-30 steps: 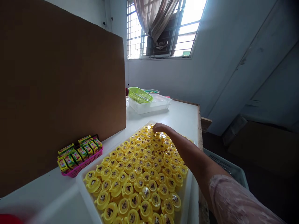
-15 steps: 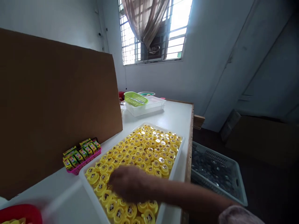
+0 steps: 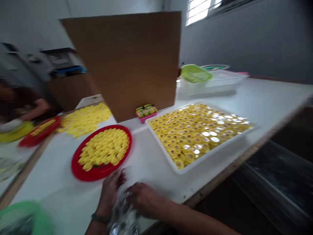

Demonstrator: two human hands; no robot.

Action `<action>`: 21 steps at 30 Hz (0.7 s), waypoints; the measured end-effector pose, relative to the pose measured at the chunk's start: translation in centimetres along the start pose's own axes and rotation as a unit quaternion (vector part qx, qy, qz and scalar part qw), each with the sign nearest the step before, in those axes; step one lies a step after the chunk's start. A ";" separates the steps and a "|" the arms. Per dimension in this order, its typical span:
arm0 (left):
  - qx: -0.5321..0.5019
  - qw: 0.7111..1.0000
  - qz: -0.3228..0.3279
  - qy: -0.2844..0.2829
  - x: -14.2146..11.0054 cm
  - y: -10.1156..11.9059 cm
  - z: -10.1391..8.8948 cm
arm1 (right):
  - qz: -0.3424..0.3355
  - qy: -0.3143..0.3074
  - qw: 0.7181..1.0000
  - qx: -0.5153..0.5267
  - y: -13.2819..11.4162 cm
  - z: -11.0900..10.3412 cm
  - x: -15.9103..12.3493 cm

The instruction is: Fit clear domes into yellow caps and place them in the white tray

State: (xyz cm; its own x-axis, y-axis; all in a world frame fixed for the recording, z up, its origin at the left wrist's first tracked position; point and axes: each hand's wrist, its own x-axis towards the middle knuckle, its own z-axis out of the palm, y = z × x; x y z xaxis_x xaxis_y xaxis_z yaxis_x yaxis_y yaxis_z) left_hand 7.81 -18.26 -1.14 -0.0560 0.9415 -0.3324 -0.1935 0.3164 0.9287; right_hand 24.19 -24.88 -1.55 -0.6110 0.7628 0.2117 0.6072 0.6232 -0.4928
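Observation:
At the near edge of the table lie several small clear, shiny plastic pieces (image 3: 124,217), blurred, between my forearms. My right hand (image 3: 144,197) is at the top of these pieces, fingers bent down and closed; what they grip is too smeared to make out. Just left of it is my left hand (image 3: 111,187), fingers curled, with something dark red and unclear at the fingertips. Beyond the left hand sits a red plate (image 3: 81,174) heaped with small yellow plastic pieces (image 3: 105,147). A white tray (image 3: 168,160) full of round yellow containers with picture tops (image 3: 190,130) stands to the right.
A brown cardboard sheet (image 3: 132,62) stands upright behind a pink basket (image 3: 148,117) of small boxes. Loose yellow pieces (image 3: 84,119) lie at left, near another person (image 3: 22,101). A green bowl (image 3: 44,218) is at lower left; a green basket (image 3: 195,73) rests on a white bin.
My view has swung left and down. My right hand has left the tray of yellow containers and is now at the clear pieces; my left hand has come into view.

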 end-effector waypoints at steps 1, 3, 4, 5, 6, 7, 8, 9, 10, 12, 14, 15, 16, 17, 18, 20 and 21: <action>0.023 1.000 0.021 -0.006 -0.2 0.2 -0.8 | -0.010 0.010 1.000 0.023 0.0 0.4 0.2; 0.088 0.994 0.071 -0.009 -0.2 0.9 -2.0 | -0.001 0.050 0.996 0.072 0.6 1.0 0.3; 0.130 0.987 0.095 0.000 -0.1 1.5 -2.5 | 0.014 0.070 0.993 0.095 0.9 1.3 0.3; 0.178 0.976 0.121 0.016 0.1 2.1 -2.9 | 0.029 0.087 0.989 0.116 1.3 1.5 0.2; 0.232 0.961 0.149 0.036 0.4 2.8 -3.3 | 0.042 0.103 0.984 0.137 1.6 1.7 0.2; 0.290 0.938 0.181 0.057 0.8 3.5 -3.5 | 0.052 0.116 0.980 0.156 1.7 1.8 0.2; 0.352 0.908 0.216 0.074 1.4 4.2 -3.7 | 0.058 0.125 0.975 0.173 1.8 1.9 0.2; 0.417 0.870 0.251 0.083 2.0 4.8 -3.7 | 0.062 0.129 0.971 0.190 1.9 1.9 0.2; 0.479 0.827 0.282 0.082 2.8 5.3 -3.6 | 0.064 0.131 0.968 0.206 1.8 1.8 0.4; 0.596 0.738 0.314 0.054 4.3 5.8 -3.0 | 0.068 0.130 0.959 0.241 1.6 1.4 0.6; 0.672 0.673 0.308 0.023 5.6 5.9 -2.2 | 0.087 0.131 0.945 0.287 1.5 0.9 0.9; 0.692 0.657 0.300 0.015 6.1 5.8 -1.9 | 0.109 0.136 0.934 0.311 1.6 0.8 0.9; 0.702 0.650 0.292 0.010 6.4 5.6 -1.6 | 0.141 0.143 0.921 0.335 1.7 0.7 0.9; 0.705 0.648 0.287 0.008 6.7 5.5 -1.3 | 0.177 0.149 0.904 0.358 2.0 0.6 0.9; 0.705 0.650 0.284 0.007 6.9 5.3 -1.1 | 0.214 0.157 0.886 0.381 2.3 0.7 0.8; 0.708 0.648 0.281 0.004 7.0 4.9 -1.0 | 0.267 0.177 0.847 0.423 3.0 0.7 0.7; 0.709 0.646 0.282 0.002 7.0 4.8 -1.0 | 0.282 0.188 0.830 0.442 3.3 0.7 0.7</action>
State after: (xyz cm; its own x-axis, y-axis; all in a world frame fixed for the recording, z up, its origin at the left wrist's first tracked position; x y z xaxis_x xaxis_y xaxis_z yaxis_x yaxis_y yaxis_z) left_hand 5.52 -10.22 0.83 0.2709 0.9542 0.1272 0.9510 -0.2858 0.1181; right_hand 25.41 -22.36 -3.65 -0.0539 0.9938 -0.0973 0.0308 -0.0958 -0.9949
